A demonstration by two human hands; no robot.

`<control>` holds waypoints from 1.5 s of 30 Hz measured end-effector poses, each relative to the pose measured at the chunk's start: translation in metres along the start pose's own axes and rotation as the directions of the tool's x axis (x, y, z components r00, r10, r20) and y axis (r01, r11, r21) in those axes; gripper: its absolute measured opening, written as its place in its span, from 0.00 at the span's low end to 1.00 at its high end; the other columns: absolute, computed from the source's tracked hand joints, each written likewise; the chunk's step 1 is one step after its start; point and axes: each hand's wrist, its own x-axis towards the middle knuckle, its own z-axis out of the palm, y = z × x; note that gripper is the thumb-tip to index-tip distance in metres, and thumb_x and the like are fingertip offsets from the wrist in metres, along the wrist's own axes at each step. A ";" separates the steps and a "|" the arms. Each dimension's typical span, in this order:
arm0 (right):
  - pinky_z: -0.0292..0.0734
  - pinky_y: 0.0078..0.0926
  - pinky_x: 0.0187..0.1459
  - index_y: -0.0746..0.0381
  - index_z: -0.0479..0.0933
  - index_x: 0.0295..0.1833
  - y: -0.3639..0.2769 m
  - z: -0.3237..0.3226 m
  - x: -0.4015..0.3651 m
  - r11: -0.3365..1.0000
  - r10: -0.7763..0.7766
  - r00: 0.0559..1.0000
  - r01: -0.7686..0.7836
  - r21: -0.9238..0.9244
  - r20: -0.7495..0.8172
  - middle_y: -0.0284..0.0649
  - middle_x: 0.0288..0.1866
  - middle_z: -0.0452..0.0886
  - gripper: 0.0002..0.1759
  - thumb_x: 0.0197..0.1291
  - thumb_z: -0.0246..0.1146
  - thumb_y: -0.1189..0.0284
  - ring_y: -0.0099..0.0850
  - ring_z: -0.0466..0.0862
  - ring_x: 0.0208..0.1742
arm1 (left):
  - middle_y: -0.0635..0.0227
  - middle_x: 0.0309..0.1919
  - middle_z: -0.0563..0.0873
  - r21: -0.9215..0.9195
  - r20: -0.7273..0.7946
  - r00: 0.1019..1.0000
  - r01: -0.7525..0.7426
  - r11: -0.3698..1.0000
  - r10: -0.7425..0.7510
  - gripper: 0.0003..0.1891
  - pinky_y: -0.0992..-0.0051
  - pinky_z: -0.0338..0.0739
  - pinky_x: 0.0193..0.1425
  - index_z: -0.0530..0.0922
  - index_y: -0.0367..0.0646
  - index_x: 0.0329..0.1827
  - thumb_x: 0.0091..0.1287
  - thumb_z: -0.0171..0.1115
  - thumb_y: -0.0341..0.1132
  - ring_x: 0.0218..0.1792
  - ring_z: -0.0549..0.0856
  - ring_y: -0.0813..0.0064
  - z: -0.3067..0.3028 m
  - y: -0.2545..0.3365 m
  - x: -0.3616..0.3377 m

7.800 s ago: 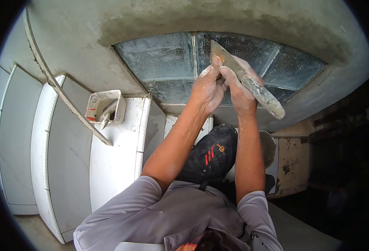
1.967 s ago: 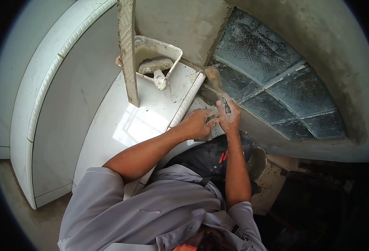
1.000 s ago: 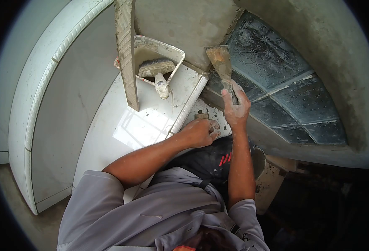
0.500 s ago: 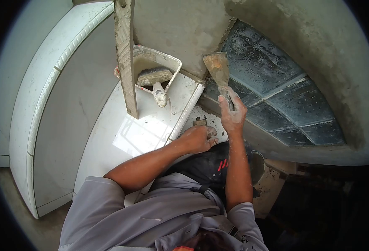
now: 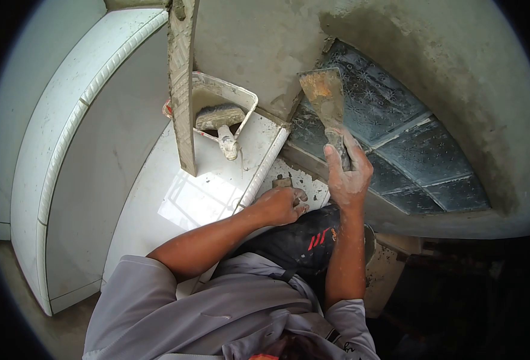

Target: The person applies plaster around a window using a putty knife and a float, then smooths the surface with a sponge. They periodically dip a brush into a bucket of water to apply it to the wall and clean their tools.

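Note:
My right hand (image 5: 351, 180) is closed round the handle of a putty knife (image 5: 325, 96). The knife's broad blade, stained orange-brown and grey, points up and away in front of the glass block window (image 5: 391, 120). My left hand (image 5: 282, 205) rests low over the speckled white ledge (image 5: 304, 180), near my knee, with its fingers curled in. A small brownish block-like piece (image 5: 282, 182) shows just beyond its knuckles. Whether the fingers grip that piece or something else is hidden.
A square bucket (image 5: 250, 99) holding a wide brush (image 5: 222, 119) stands on the white tiled step (image 5: 151, 186). In front of it a cement-smeared straight bar (image 5: 182, 90) stands upright. A grey plastered wall (image 5: 259, 42) surrounds the window; white-edged tiled steps (image 5: 49, 156) rise at left.
My right hand and the putty knife have shifted right, with the blade now further over the window glass. My left hand has barely moved, its fingers still curled.

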 end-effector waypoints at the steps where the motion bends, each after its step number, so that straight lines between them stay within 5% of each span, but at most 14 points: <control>1: 0.79 0.30 0.53 0.70 0.81 0.59 -0.001 -0.004 -0.003 1.000 0.008 1.000 -0.008 -0.019 0.026 0.49 0.47 0.86 0.19 0.62 0.68 0.77 0.35 0.86 0.47 | 0.47 0.44 0.89 0.004 -0.001 1.000 -0.009 1.000 0.009 0.19 0.57 0.80 0.59 0.84 0.39 0.56 0.69 0.66 0.44 0.51 0.88 0.48 0.001 -0.001 0.000; 6: 0.79 0.29 0.53 0.70 0.82 0.58 -0.019 -0.034 0.006 0.989 -0.123 0.992 0.124 -0.080 0.012 0.47 0.48 0.87 0.22 0.56 0.72 0.80 0.34 0.86 0.47 | 0.47 0.45 0.88 -0.004 0.003 1.000 0.001 1.000 -0.001 0.19 0.59 0.78 0.61 0.83 0.37 0.55 0.70 0.66 0.44 0.55 0.86 0.48 0.000 0.000 0.000; 9: 0.79 0.27 0.52 0.70 0.82 0.55 -0.055 -0.068 0.011 0.995 0.068 0.991 -0.076 -0.066 -0.116 0.45 0.47 0.87 0.23 0.51 0.74 0.81 0.31 0.85 0.46 | 0.55 0.46 0.89 -0.071 -0.015 0.979 -0.205 0.976 0.205 0.19 0.63 0.79 0.58 0.81 0.37 0.59 0.73 0.64 0.42 0.53 0.86 0.57 0.006 -0.016 0.009; 10: 0.79 0.27 0.51 0.70 0.83 0.54 -0.064 -0.084 0.013 0.994 0.081 0.996 -0.083 -0.070 -0.038 0.45 0.47 0.87 0.22 0.50 0.75 0.81 0.30 0.85 0.46 | 0.58 0.48 0.88 -0.398 -0.031 0.981 -0.189 0.897 0.193 0.19 0.65 0.79 0.57 0.79 0.38 0.61 0.75 0.63 0.42 0.52 0.86 0.61 0.001 -0.006 0.006; 12: 0.79 0.26 0.51 0.69 0.83 0.52 -0.075 -0.117 0.017 0.992 0.108 0.988 -0.099 -0.081 0.111 0.44 0.46 0.87 0.22 0.48 0.76 0.82 0.29 0.85 0.45 | 0.65 0.50 0.87 -0.883 -0.041 0.985 -0.113 0.455 0.167 0.19 0.69 0.79 0.54 0.76 0.41 0.65 0.77 0.61 0.41 0.51 0.85 0.69 -0.019 0.025 0.000; 15: 0.80 0.27 0.53 0.70 0.82 0.52 -0.085 -0.135 0.019 0.969 0.238 0.944 -0.217 -0.114 0.230 0.45 0.46 0.87 0.22 0.49 0.76 0.82 0.30 0.85 0.46 | 0.71 0.54 0.84 -0.983 -0.182 0.940 -0.182 -0.028 0.287 0.19 0.72 0.80 0.50 0.71 0.46 0.68 0.80 0.58 0.42 0.50 0.85 0.75 -0.032 0.041 0.015; 18: 0.81 0.31 0.53 0.70 0.79 0.54 -0.089 -0.124 0.020 0.929 0.283 0.959 -0.277 0.244 0.014 0.48 0.47 0.86 0.24 0.51 0.76 0.81 0.32 0.85 0.48 | 0.69 0.55 0.83 -0.987 -0.159 0.940 -0.152 -0.047 0.302 0.17 0.72 0.80 0.48 0.72 0.47 0.65 0.80 0.57 0.43 0.48 0.85 0.75 -0.035 0.052 0.027; 22: 0.85 0.31 0.48 0.72 0.75 0.58 -0.076 -0.097 0.030 0.919 -0.037 0.999 0.050 0.390 -0.040 0.51 0.49 0.86 0.24 0.57 0.74 0.79 0.35 0.87 0.49 | 0.68 0.54 0.83 -0.970 -0.242 0.917 -0.228 -0.083 0.317 0.21 0.72 0.82 0.47 0.70 0.43 0.69 0.80 0.57 0.44 0.48 0.86 0.75 -0.048 0.078 0.026; 25: 0.87 0.44 0.55 0.76 0.69 0.62 -0.094 -0.096 0.061 0.912 -0.149 0.978 0.193 0.362 -0.146 0.58 0.53 0.82 0.23 0.65 0.66 0.80 0.48 0.86 0.56 | 0.65 0.53 0.84 -0.897 -0.271 0.925 -0.343 0.280 0.266 0.25 0.73 0.82 0.47 0.70 0.40 0.72 0.79 0.59 0.46 0.48 0.86 0.76 -0.045 0.061 0.034; 28: 0.89 0.45 0.56 0.79 0.68 0.63 -0.116 -0.085 0.095 0.941 -0.224 0.956 0.263 0.214 -0.190 0.59 0.54 0.81 0.22 0.68 0.64 0.81 0.48 0.86 0.56 | 0.63 0.49 0.86 -0.694 -0.150 0.985 -0.169 0.700 0.089 0.26 0.76 0.81 0.48 0.75 0.37 0.70 0.77 0.62 0.47 0.46 0.86 0.78 -0.021 0.025 0.049; 30: 0.88 0.46 0.56 0.79 0.68 0.63 -0.116 -0.081 0.106 0.945 -0.244 0.954 0.274 0.177 -0.175 0.59 0.54 0.81 0.22 0.68 0.64 0.81 0.48 0.86 0.56 | 0.59 0.47 0.88 -0.563 -0.150 0.971 -0.237 0.792 0.185 0.25 0.75 0.81 0.50 0.79 0.35 0.64 0.75 0.64 0.47 0.47 0.87 0.75 -0.009 0.013 0.058; 32: 0.91 0.37 0.52 0.76 0.74 0.59 -0.108 -0.075 0.115 0.906 -0.277 0.939 0.326 0.270 -0.205 0.53 0.49 0.85 0.20 0.65 0.69 0.80 0.39 0.88 0.50 | 0.56 0.46 0.89 -0.427 -0.178 0.950 -0.310 0.850 0.257 0.24 0.73 0.81 0.53 0.81 0.33 0.60 0.74 0.65 0.46 0.48 0.88 0.71 -0.002 0.004 0.068; 42: 0.92 0.36 0.49 0.77 0.74 0.57 -0.101 -0.041 0.131 0.871 -0.279 0.933 0.346 0.349 -0.229 0.54 0.48 0.84 0.19 0.64 0.69 0.81 0.39 0.88 0.49 | 0.46 0.50 0.88 -0.155 -0.202 0.932 -0.332 0.930 0.299 0.21 0.65 0.80 0.60 0.83 0.35 0.58 0.72 0.66 0.43 0.53 0.88 0.54 0.003 0.003 0.078; 45: 0.93 0.38 0.50 0.77 0.74 0.57 -0.107 -0.036 0.135 0.773 -0.321 0.902 0.426 0.471 -0.290 0.54 0.48 0.84 0.19 0.65 0.69 0.81 0.39 0.88 0.49 | 0.46 0.50 0.88 -0.105 -0.178 0.935 -0.328 0.939 0.307 0.21 0.64 0.80 0.60 0.83 0.35 0.58 0.71 0.66 0.43 0.54 0.88 0.51 -0.001 0.004 0.075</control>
